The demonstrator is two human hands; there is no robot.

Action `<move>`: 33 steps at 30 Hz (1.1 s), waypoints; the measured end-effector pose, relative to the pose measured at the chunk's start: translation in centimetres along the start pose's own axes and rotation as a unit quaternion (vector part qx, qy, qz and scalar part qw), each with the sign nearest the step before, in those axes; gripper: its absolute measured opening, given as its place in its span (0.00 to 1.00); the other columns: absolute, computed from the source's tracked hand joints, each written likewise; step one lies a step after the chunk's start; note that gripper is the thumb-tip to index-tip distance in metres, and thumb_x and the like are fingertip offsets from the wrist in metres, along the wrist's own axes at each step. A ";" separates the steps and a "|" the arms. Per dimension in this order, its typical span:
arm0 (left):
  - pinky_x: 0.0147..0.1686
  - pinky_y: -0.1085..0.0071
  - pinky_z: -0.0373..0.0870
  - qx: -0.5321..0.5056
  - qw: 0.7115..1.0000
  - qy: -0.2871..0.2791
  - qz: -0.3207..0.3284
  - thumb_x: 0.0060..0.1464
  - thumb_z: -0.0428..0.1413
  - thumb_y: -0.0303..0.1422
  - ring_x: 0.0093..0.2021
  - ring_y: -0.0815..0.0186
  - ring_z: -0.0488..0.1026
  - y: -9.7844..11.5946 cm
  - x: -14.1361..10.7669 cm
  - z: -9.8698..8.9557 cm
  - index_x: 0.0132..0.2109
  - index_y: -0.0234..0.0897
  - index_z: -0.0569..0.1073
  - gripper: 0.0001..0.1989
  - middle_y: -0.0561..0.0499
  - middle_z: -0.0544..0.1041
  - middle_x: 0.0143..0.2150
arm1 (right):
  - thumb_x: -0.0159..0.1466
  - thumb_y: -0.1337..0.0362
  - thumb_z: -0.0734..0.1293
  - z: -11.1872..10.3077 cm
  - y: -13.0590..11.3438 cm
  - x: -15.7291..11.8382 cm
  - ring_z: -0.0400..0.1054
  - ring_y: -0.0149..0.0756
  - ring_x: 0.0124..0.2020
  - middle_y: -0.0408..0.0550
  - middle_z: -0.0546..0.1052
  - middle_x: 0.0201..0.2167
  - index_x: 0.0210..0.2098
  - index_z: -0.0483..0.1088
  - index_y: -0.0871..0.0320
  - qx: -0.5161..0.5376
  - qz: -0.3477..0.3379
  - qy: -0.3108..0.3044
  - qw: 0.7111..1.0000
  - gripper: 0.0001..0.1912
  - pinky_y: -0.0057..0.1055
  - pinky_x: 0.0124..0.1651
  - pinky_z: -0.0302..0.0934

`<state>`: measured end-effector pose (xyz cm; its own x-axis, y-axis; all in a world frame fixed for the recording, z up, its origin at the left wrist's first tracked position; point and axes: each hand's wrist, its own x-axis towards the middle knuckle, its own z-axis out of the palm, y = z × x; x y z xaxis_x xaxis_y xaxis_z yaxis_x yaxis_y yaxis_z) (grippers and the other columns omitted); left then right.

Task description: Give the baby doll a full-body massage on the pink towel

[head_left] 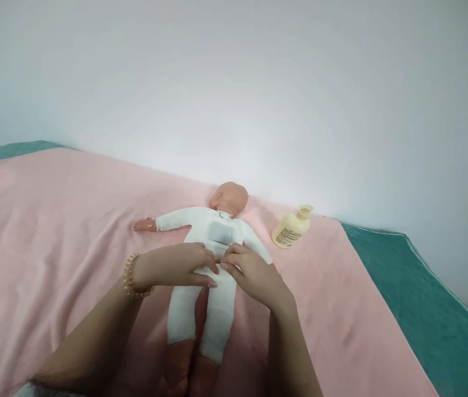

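And here are both hands, over the middle of the baby doll [221, 300], just below its chest. The left hand [186, 266] comes in half open, palm down, fingers bent, the thumb held apart below them; no grip on anything shows. The right hand [254, 273] meets it from the other side, fingers curved, thumb and forefinger close together at the white cloth. Is it pinching the fabric? Cannot tell from here. The fingertips of the two hands come almost together.

The doll lies stretched out on a pink blanket [80, 231], soft-looking and rippled with folds on the left. Its body is a white, fabric-like suit ending around the shins, its head [234, 198] smooth, rounded and skin-toned with a slight shine. Up on the torso, a greyish rectangular patch [219, 232] with rounded corners. To the right, a pale yellow pump bottle [291, 230] stands near the doll's shoulder, printed label facing this way. A beaded bracelet [132, 277] circles the left wrist. Green cloth [408, 286] shows at both sides, plain pale wall [234, 82] behind.

Now the hard parts: the hands cover the doll's waist, the facial features are unclear, one doll hand is mostly hidden, and its feet run into shadow at the bottom edge.
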<state>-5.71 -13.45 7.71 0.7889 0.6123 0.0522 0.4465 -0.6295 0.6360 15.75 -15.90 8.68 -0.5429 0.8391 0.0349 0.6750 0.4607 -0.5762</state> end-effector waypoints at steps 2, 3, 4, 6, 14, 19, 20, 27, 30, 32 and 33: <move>0.46 0.59 0.71 -0.019 1.000 -0.010 0.001 0.53 0.55 0.50 0.45 0.52 0.74 -0.4 0.4 0.8 0.42 0.45 0.80 0.19 0.45 0.80 0.41 | 0.67 0.68 0.59 0.5 0.5 0.3 0.67 0.36 0.37 0.44 0.72 0.34 0.29 0.75 0.52 -0.009 -0.003 -0.024 1.000 0.16 0.37 0.44 0.62; 0.45 0.59 0.71 -0.022 1.000 -0.013 -0.001 0.52 0.55 0.50 0.44 0.52 0.74 -0.7 0.7 1.1 0.42 0.44 0.80 0.19 0.44 0.80 0.40 | 0.66 0.69 0.59 0.8 0.8 0.5 0.67 0.35 0.36 0.44 0.72 0.34 0.27 0.74 0.53 -0.009 -0.004 -0.030 1.000 0.16 0.37 0.43 0.62; 0.43 0.59 0.72 -0.022 1.000 -0.015 -0.007 0.52 0.56 0.50 0.42 0.52 0.74 -1.0 1.0 1.3 0.41 0.43 0.80 0.19 0.44 0.80 0.39 | 0.65 0.71 0.59 1.0 1.2 0.7 0.67 0.34 0.35 0.43 0.72 0.33 0.26 0.73 0.53 -0.006 -0.005 -0.034 0.999 0.16 0.36 0.42 0.62; 0.38 0.61 0.72 -0.015 0.999 -0.027 -0.025 0.50 0.56 0.48 0.37 0.54 0.75 -1.6 1.6 1.5 0.39 0.42 0.81 0.18 0.45 0.80 0.37 | 0.63 0.72 0.59 1.5 1.8 1.1 0.67 0.33 0.33 0.43 0.72 0.33 0.23 0.72 0.54 0.005 0.000 -0.035 0.999 0.16 0.33 0.38 0.61; 0.28 0.68 0.68 -0.028 0.998 -0.034 -0.043 0.48 0.59 0.44 0.27 0.62 0.72 -2.8 2.7 1.5 0.33 0.43 0.80 0.11 0.51 0.78 0.27 | 0.61 0.73 0.59 2.2 2.5 2.4 0.66 0.32 0.32 0.42 0.74 0.33 0.23 0.71 0.55 0.024 0.021 -0.036 0.999 0.14 0.30 0.34 0.59; 0.34 0.66 0.71 -0.005 0.999 0.002 -0.043 0.53 0.54 0.44 0.33 0.59 0.74 -2.7 1.7 0.3 0.40 0.42 0.80 0.15 0.50 0.80 0.36 | 0.64 0.69 0.59 1.4 2.9 1.9 0.67 0.36 0.37 0.44 0.74 0.36 0.27 0.74 0.54 0.031 0.014 -0.009 0.999 0.15 0.34 0.41 0.61; 0.36 0.65 0.71 0.002 0.999 0.009 -0.048 0.53 0.54 0.44 0.36 0.58 0.74 -2.8 1.5 0.1 0.42 0.42 0.80 0.16 0.49 0.80 0.39 | 0.65 0.68 0.59 1.4 3.1 2.0 0.67 0.37 0.39 0.44 0.74 0.37 0.29 0.75 0.53 0.041 0.014 -0.003 0.999 0.15 0.34 0.41 0.61; 0.41 0.63 0.72 0.001 0.998 -0.011 -0.058 0.47 0.58 0.42 0.43 0.54 0.74 -3.5 1.9 0.6 0.40 0.43 0.79 0.14 0.50 0.80 0.41 | 0.63 0.69 0.62 2.1 3.9 2.9 0.68 0.35 0.35 0.43 0.72 0.32 0.25 0.74 0.55 0.056 0.016 -0.009 0.998 0.14 0.31 0.37 0.61; 0.39 0.64 0.72 0.005 0.998 0.019 -0.064 0.48 0.57 0.42 0.41 0.56 0.74 -3.4 2.2 0.7 0.39 0.45 0.79 0.12 0.51 0.79 0.39 | 0.63 0.69 0.62 2.0 4.0 3.0 0.68 0.35 0.36 0.44 0.73 0.34 0.26 0.75 0.54 0.065 0.021 0.001 0.998 0.13 0.31 0.38 0.62; 0.40 0.63 0.72 0.021 0.997 0.040 -0.065 0.51 0.55 0.43 0.41 0.55 0.74 -3.3 2.4 0.5 0.40 0.45 0.79 0.13 0.50 0.79 0.39 | 0.64 0.69 0.61 1.8 4.2 3.0 0.68 0.36 0.37 0.44 0.74 0.35 0.29 0.77 0.54 0.077 0.012 0.008 0.997 0.13 0.32 0.40 0.62; 0.42 0.61 0.72 0.032 0.996 0.050 -0.064 0.52 0.54 0.43 0.42 0.54 0.74 -3.3 2.4 0.4 0.40 0.43 0.79 0.14 0.49 0.79 0.40 | 0.65 0.68 0.61 1.7 4.4 2.9 0.68 0.36 0.39 0.44 0.74 0.35 0.31 0.77 0.53 0.084 0.007 0.016 0.996 0.13 0.33 0.41 0.63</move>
<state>-5.11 -10.08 5.41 0.6796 0.7317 0.0530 0.5685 -0.5709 0.5924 16.29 -11.89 4.81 -0.5159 0.8552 0.0497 0.5887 0.3961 -0.7047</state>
